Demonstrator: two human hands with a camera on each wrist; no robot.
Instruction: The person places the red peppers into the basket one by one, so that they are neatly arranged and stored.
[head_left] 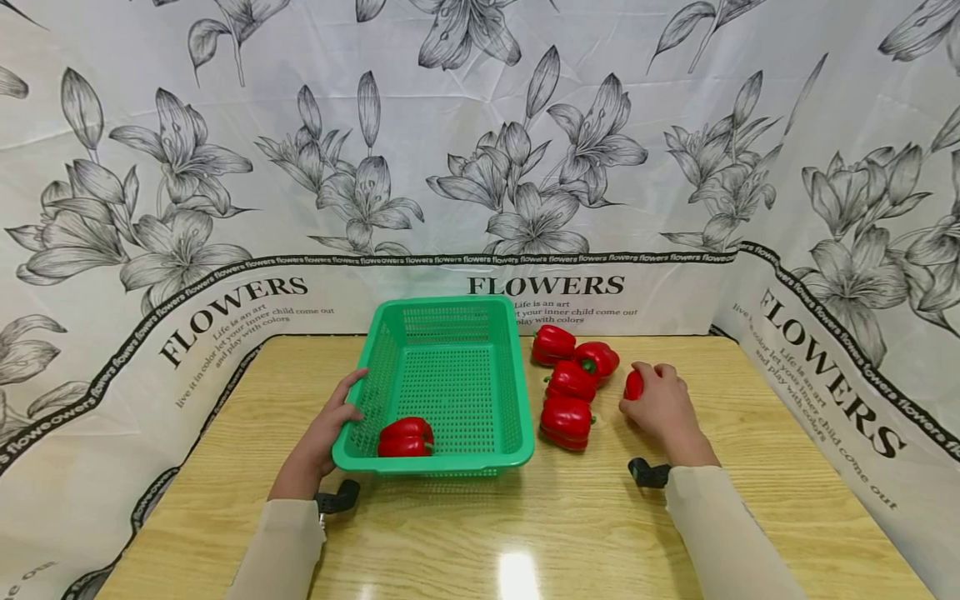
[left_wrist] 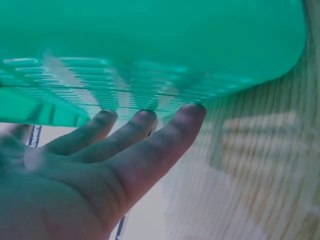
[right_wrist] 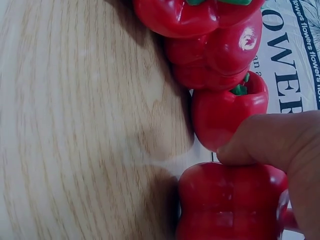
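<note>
My left hand (head_left: 324, 429) holds the left side of a green plastic basket (head_left: 522, 392), its thumb and a finger at the rim. In the left wrist view, three fingers (left_wrist: 150, 150) reach below the rim against the slotted outer wall. One red bell pepper (head_left: 405, 437) lies inside the basket's near left corner. On the right of the table, my right hand (head_left: 666, 408) grips another red bell pepper (head_left: 633, 385), mostly hidden by the hand in the head view. The right wrist view shows the thumb (right_wrist: 250, 142) against that pepper's (right_wrist: 227, 200) side.
Several red bell peppers (head_left: 567, 421) sit bunched between the basket and my right hand. Everything stands on a light wooden table (head_left: 465, 533). White flower-printed cloth (head_left: 360, 292) rises behind the table and along both sides.
</note>
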